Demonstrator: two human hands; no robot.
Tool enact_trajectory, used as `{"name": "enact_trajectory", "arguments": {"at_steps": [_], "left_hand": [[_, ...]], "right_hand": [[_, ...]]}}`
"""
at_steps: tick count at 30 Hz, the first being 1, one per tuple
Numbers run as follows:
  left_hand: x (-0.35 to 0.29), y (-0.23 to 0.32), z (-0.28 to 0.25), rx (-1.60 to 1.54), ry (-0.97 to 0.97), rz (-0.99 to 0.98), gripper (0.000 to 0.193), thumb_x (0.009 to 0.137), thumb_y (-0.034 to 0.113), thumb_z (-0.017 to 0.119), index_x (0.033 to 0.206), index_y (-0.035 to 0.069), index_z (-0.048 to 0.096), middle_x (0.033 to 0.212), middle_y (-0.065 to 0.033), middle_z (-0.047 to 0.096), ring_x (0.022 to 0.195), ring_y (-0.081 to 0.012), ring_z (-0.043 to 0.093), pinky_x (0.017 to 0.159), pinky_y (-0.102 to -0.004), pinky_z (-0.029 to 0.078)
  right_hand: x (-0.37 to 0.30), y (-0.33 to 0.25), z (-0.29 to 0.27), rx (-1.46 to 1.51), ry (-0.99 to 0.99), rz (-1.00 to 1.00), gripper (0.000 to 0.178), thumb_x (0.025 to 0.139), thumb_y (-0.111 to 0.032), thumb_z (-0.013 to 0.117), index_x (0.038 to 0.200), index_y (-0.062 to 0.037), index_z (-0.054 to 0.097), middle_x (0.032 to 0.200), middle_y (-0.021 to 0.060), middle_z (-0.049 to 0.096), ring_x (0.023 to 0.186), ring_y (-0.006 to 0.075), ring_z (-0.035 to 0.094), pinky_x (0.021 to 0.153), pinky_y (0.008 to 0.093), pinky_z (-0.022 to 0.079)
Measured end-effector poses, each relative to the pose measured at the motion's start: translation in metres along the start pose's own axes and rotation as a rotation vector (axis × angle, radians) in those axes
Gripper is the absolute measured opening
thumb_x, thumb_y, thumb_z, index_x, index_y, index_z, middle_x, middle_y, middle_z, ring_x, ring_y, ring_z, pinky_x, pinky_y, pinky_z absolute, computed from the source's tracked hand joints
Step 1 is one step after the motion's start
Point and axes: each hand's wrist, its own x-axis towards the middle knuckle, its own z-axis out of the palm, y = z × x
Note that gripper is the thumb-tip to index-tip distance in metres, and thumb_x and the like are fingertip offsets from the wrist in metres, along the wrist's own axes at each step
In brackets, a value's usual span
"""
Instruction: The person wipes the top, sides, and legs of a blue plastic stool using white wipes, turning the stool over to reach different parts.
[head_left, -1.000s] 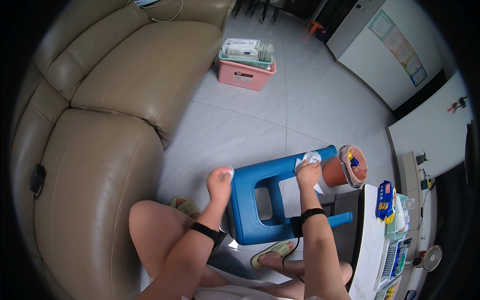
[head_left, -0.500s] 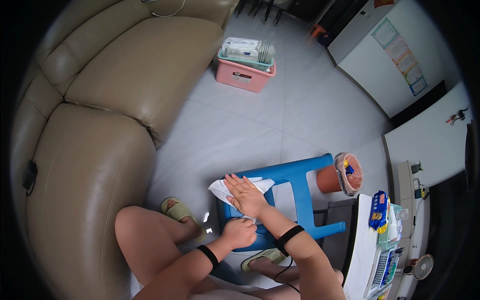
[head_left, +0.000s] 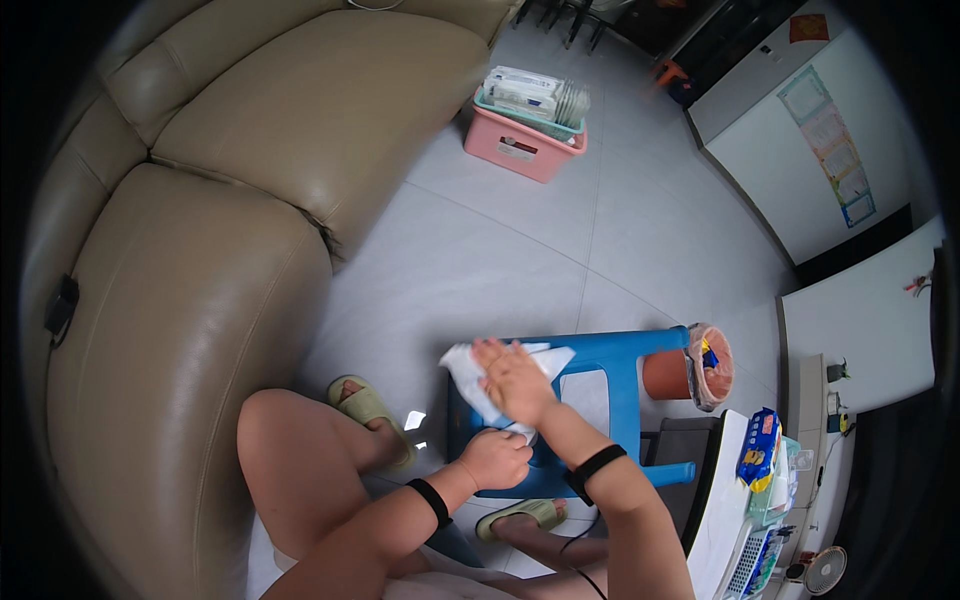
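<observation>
A blue plastic stool (head_left: 622, 385) lies tipped on its side in front of me, its legs pointing right. My right hand (head_left: 518, 385) lies flat with fingers stretched out over a white cloth or wipe (head_left: 462, 372), pressing it against the stool's seat side. The cloth's corners stick out to the left and right of the hand. Just below, my left hand (head_left: 495, 462) is closed at the stool near the cloth's lower end. Its fingertips are partly hidden, and it appears to grip the stool. Both wrists wear black bands.
The beige sofa (head_left: 175, 330) fills the left side. Beyond the stool's legs stands a lined orange-brown bin (head_left: 668, 375). A white table (head_left: 722, 480) at right holds a blue wipes pack (head_left: 760, 445) and baskets. A pink storage box (head_left: 520, 148) sits farther back on the floor.
The whole view has shifted, so most things appear farther right. My right hand still lies on the cloth, with its fingers a little differently angled. The left hand stays at the stool.
</observation>
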Motion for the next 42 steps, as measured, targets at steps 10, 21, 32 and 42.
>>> {"name": "enact_trajectory", "arguments": {"at_steps": [10, 21, 32, 42], "left_hand": [[0.005, 0.006, 0.001, 0.063, -0.012, 0.048, 0.009, 0.067, 0.022, 0.063, 0.066, 0.015, 0.058, 0.071, -0.0015, 0.054, 0.065, -0.0203, 0.057, 0.06, -0.0356, 0.047], [0.0, 0.008, -0.002, 0.057, -0.059, 0.012, 0.008, 0.069, 0.023, 0.062, 0.07, 0.015, 0.062, 0.074, -0.0015, 0.059, 0.067, -0.019, 0.06, 0.06, -0.0345, 0.048], [-0.006, 0.005, 0.024, 0.01, -0.01, 0.046, 0.024, 0.077, 0.021, 0.055, 0.09, 0.008, 0.071, 0.097, -0.009, 0.069, 0.088, -0.0258, 0.066, 0.081, -0.0414, 0.052], [-0.006, 0.007, 0.012, -0.016, -0.129, -0.042, 0.011, 0.072, 0.024, 0.062, 0.072, 0.013, 0.064, 0.077, -0.0013, 0.06, 0.069, -0.019, 0.062, 0.065, -0.0343, 0.048]], "right_hand": [[0.005, 0.001, -0.008, -0.089, -0.207, -0.014, 0.06, 0.099, -0.044, 0.038, 0.15, -0.0126, 0.03, 0.157, 0.0102, 0.022, 0.146, 0.0275, 0.019, 0.118, 0.0466, 0.014], [-0.022, -0.014, 0.001, -0.121, -0.149, 0.108, 0.059, 0.097, -0.042, 0.042, 0.146, -0.0085, 0.036, 0.156, 0.0169, 0.023, 0.145, 0.0328, 0.019, 0.114, 0.0569, 0.015], [-0.006, -0.057, -0.01, -0.564, -0.149, 0.287, 0.06, 0.081, -0.031, 0.057, 0.133, -0.0021, 0.051, 0.126, 0.0132, 0.053, 0.124, 0.0292, 0.043, 0.105, 0.0465, 0.032], [0.091, 0.026, 0.008, -0.044, -0.525, 0.597, 0.048, 0.086, -0.04, 0.045, 0.103, -0.0027, 0.07, 0.109, 0.0213, 0.066, 0.112, 0.0388, 0.057, 0.099, 0.0425, 0.043]]}}
